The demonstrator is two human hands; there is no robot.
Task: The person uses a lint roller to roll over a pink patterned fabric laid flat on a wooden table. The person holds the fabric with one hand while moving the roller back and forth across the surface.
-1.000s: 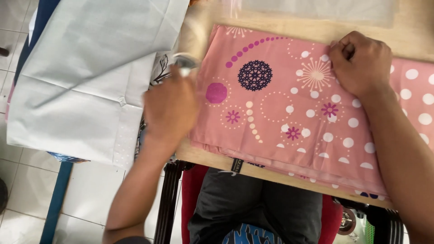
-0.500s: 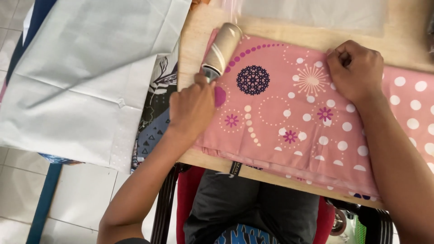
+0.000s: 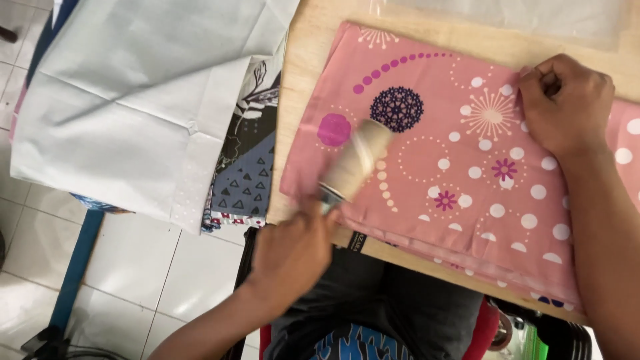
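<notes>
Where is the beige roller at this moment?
The blurred beige cylindrical roller lies on the folded pink patterned cloth, at its left part, held by the left hand.

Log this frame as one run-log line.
left hand: grips lint roller on pink patterned fabric | right hand: pins fabric on wooden board

Person, seated: both forearms bare, no sleeves, watch or rings showing on left hand (image 3: 293, 250) or right hand (image 3: 567, 103). Dark grey trousers (image 3: 393, 300); garment with blue pattern (image 3: 353, 347) at bottom edge.
</notes>
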